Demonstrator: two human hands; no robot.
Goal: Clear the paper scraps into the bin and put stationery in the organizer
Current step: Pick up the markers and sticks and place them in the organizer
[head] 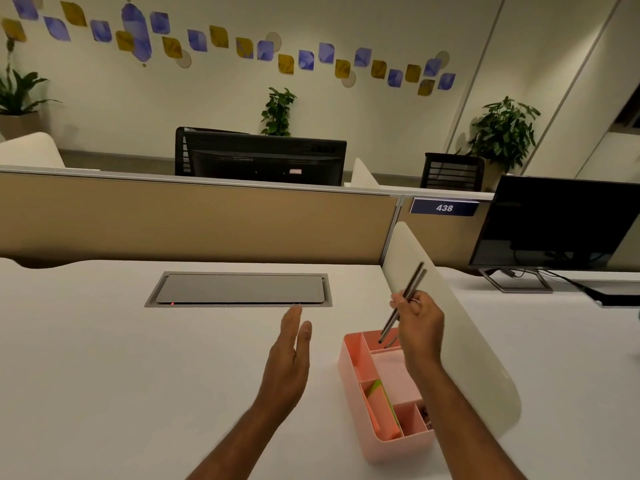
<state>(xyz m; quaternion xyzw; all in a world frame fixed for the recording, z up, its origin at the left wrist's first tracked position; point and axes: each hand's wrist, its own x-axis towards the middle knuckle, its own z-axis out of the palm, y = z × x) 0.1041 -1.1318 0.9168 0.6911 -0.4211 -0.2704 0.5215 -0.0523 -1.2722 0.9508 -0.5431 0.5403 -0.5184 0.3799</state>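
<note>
Pink organizer [352, 370], one, on the white desk [104, 375] just beside a white divider panel [462, 336], with green and orange sticky notes [381, 407] standing in a near compartment. Right hand [420, 327] above the organizer's far end, fingers [416, 302] pinching two dark pens [407, 296] held tilted, lower ends at the far compartment, whether inside or just above it cannot be told. Left hand [289, 362] left of the organizer and apart from it, fingers straight and close together, holding nothing; a grey cable hatch [239, 289] lies farther back in the desk, and a dark monitor [561, 223] stands beyond the divider.
</note>
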